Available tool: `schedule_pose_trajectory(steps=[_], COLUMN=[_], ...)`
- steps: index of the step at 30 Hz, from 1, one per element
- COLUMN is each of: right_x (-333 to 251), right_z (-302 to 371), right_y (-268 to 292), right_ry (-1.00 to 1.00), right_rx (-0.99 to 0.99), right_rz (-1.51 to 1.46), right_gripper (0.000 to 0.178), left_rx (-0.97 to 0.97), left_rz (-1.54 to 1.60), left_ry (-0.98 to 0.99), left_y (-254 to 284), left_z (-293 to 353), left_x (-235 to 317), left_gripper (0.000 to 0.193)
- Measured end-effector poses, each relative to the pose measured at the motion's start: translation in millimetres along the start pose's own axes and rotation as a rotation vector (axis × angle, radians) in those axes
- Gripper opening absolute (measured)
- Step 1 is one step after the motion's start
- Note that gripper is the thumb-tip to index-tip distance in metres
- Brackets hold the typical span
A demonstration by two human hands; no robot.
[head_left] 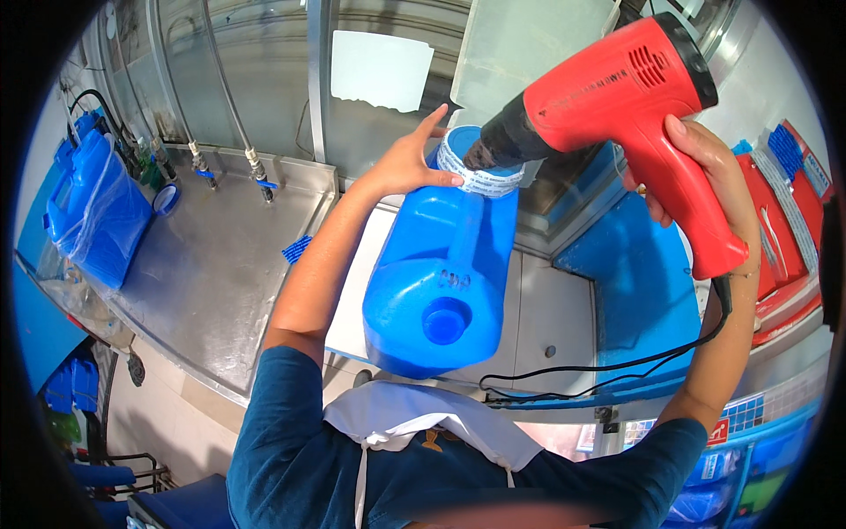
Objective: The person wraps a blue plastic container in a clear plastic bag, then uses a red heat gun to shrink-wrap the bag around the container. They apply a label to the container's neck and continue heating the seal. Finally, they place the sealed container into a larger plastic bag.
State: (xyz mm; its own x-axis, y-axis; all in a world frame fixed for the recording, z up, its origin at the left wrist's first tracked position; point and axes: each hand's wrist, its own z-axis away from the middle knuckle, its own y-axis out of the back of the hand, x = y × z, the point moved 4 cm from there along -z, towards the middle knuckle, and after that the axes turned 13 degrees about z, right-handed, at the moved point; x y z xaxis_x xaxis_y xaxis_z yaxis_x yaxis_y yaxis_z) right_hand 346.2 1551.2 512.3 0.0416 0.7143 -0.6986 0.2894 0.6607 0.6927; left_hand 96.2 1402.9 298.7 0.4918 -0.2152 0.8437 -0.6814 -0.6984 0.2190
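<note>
A large blue water jug [410, 264] stands in front of me. A clear band with dark print [493, 184] wraps the blue cap [460, 141] at its far end. My left hand [407, 164] is at the left side of that cap, thumb against the band, index finger stretched upward and the other fingers partly hidden behind. In my right hand [705, 163] is the handle of a red heat gun [608, 93]. Its dark nozzle [502, 137] points left and down, right at the cap. A smaller blue cap [443, 321] sits on the jug's near end.
To the left, a steel sink counter [216, 273] carries another blue jug [101, 207] in clear plastic, beneath taps with blue levers [263, 183]. The gun's black cord [608, 366] loops below my right forearm. A blue basin-like surface [639, 282] and red containers [780, 229] lie on the right.
</note>
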Motion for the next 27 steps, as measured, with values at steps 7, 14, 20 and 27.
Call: schedule_pose_trajectory(steps=[7, 14, 20, 27], right_x=[24, 54, 85, 105], right_z=[31, 49, 55, 74], right_y=[18, 30, 30, 28], right_ry=[-0.037, -0.098, -0.060, -0.006], right_rx=[0.072, 0.160, 0.205, 0.108], right_rz=[-0.082, -0.090, -0.140, -0.205], right_gripper=[0.052, 0.050, 0.050, 0.062], left_rx=[-0.187, -0.205, -0.520, -0.635], left_rz=[-0.148, -0.286, -0.506, -0.645], left_ry=[-0.010, -0.065, -0.081, 0.138], left_y=[16, 6, -39, -45], left_z=[-18, -65, -91, -97], left_x=[18, 35, 37, 38], left_gripper=[0.115, 0.050, 0.046, 0.047])
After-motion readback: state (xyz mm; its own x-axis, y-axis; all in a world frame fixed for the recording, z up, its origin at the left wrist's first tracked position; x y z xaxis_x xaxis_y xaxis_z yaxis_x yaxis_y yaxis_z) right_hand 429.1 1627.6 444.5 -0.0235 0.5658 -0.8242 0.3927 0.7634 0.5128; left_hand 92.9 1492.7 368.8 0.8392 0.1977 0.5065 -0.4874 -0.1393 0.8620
